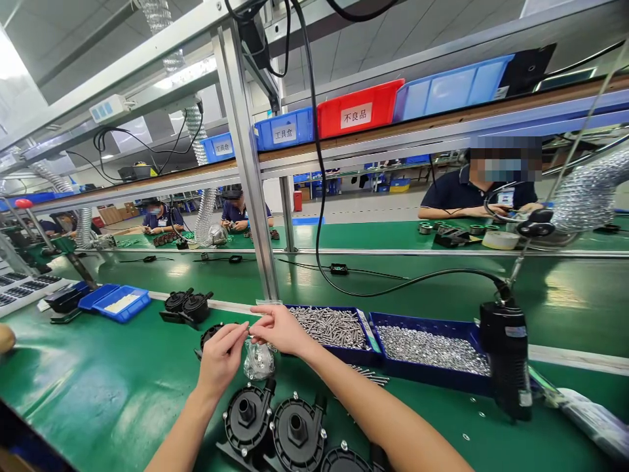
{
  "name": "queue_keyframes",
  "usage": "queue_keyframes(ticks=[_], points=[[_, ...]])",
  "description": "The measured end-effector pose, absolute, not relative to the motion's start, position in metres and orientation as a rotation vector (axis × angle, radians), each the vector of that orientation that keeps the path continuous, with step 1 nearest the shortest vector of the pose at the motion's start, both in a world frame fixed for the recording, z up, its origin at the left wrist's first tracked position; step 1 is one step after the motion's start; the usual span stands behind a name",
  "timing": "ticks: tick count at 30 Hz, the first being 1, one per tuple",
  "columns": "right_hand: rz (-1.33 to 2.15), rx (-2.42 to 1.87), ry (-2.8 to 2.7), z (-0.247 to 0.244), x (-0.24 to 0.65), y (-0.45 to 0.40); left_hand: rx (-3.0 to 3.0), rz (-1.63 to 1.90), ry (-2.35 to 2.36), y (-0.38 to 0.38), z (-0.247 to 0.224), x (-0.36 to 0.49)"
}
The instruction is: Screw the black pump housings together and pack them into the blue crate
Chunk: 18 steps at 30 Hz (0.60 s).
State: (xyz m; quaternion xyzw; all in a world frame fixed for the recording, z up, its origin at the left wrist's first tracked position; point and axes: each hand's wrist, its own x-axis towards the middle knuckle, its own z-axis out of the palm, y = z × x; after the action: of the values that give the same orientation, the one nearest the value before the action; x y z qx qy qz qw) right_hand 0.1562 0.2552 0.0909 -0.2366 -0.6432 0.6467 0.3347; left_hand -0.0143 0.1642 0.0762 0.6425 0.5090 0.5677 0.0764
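My left hand (223, 354) is closed, its thumb and fingertips pinched on something too small to make out. Close beside it on the right, my right hand (280, 329) has its index finger stretched out and its other fingertips pressed near the same spot. Below the hands lies a clear plastic bag (259, 360) of small parts. Black round pump housings (247, 419) with silver screws at their rims stand at the bottom centre. Behind my right hand is a blue tray of screws (334, 328), and right of it a blue tray of small metal washers or nuts (435, 349).
A black electric screwdriver (506, 360) hangs at the right. More black housings (187, 305) and a blue box (122, 303) are at the left. Loose screws (366, 375) lie before the trays. A metal post (248, 164) rises beyond my hands. People sit across the bench.
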Motion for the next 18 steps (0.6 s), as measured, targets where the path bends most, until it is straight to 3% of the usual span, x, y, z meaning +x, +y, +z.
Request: queue_keyframes(ticks=[10, 18], points=[[2.027, -0.537, -1.506, 0.084, 0.161, 0.268, 1.898, 1.721, 1.526, 0.161, 0.081, -0.009], [1.976, -0.669, -1.405, 0.082, 0.160, 0.273, 1.778, 1.636, 1.561, 0.166, 0.076, -0.012]])
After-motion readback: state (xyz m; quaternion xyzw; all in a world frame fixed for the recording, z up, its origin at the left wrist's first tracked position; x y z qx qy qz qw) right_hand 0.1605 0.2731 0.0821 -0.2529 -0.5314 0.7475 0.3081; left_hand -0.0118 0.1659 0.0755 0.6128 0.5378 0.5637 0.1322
